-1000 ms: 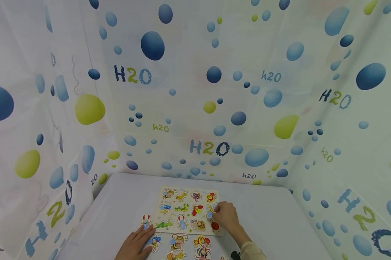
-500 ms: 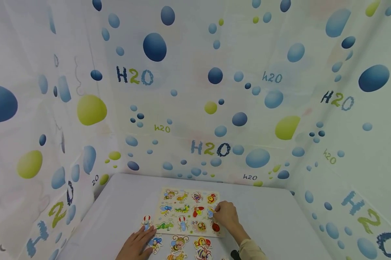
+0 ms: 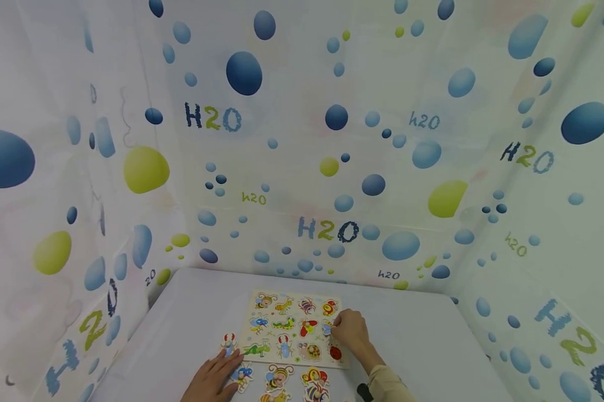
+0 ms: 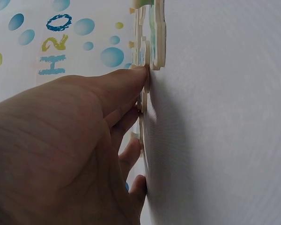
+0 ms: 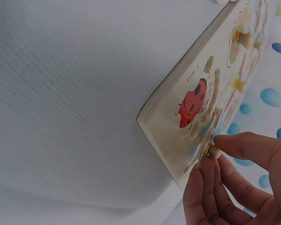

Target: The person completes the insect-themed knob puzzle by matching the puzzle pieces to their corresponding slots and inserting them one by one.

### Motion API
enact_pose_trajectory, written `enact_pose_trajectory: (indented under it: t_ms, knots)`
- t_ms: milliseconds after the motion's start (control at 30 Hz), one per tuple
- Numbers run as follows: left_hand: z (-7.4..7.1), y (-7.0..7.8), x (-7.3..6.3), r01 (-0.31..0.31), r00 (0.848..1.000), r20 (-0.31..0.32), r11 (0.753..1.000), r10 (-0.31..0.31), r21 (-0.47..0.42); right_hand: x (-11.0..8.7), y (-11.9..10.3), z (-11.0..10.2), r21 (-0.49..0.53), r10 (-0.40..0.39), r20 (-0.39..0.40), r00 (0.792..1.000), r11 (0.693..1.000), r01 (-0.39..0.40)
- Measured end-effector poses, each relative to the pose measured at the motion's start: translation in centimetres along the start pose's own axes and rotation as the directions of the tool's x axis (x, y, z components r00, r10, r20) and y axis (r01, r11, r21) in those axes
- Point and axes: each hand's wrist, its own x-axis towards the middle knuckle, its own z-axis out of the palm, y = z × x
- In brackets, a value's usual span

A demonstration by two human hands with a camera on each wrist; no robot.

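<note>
At the right side of the puzzle board [image 5: 161,125], a blue-winged piece [image 3: 326,328], its seating unclear, is pinched by the right hand [image 3: 352,332], while loose pieces [image 3: 243,376] on the counter [image 3: 407,324] are touched by the outstretched left hand [image 3: 212,377].

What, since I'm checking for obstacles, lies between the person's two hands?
In the head view, the puzzle board lies between the left hand and right hand; loose pieces lie just nearer the camera.

We're looking into a screened-off booth [image 3: 282,139] here: white sheets [image 3: 402,72] covered in bubbles [image 3: 244,73] and H2O lettering [image 3: 326,230] are hanging on three sides, enclosing a white-topped table [image 3: 402,335]!
</note>
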Motion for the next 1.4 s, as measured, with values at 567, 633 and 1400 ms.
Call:
enact_pose_trajectory:
  t_ms: [567, 633, 1400]
  knots:
    - [0.3, 0.4, -0.3, 0.023, 0.999, -0.035, 1.000, -0.023, 0.010, 1.1, 0.3, 0.3, 0.013, 0.000, 0.048, 0.999, 1.000, -0.001]
    - [0.2, 0.5, -0.3, 0.021, 0.999, -0.040, 1.000, -0.021, 0.004, 1.2, 0.4, 0.4, 0.012, -0.010, 0.045, 0.999, 1.000, 0.009]
    - [0.0, 0.8, -0.5, 0.046, 0.998, -0.046, 0.999, -0.045, 0.015, 1.0, 0.6, 0.6, 0.016, -0.025, 0.042, 0.999, 1.000, 0.025]
